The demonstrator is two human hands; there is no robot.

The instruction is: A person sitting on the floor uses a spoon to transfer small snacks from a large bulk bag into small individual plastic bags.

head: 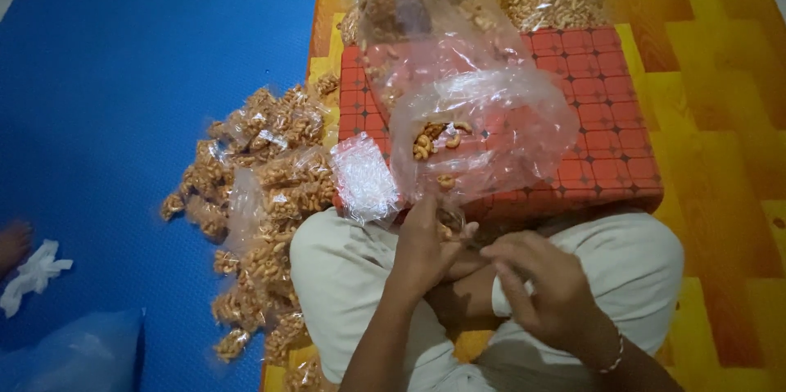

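My left hand (422, 249) pinches a small clear packet (449, 224) of brown snacks at the edge of the red patterned box (610, 126), and my right hand (544, 294) sits just beside it over my lap, fingers curled. A big clear plastic bag (483, 126) with a few snacks lies on the box. Filled snack packets (262, 187) are heaped left, at the edge of the blue mat (123, 72).

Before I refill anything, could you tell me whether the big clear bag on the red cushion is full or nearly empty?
Nearly empty: the big clear bag lies crumpled on the red cushion, with only a few snack pieces inside.
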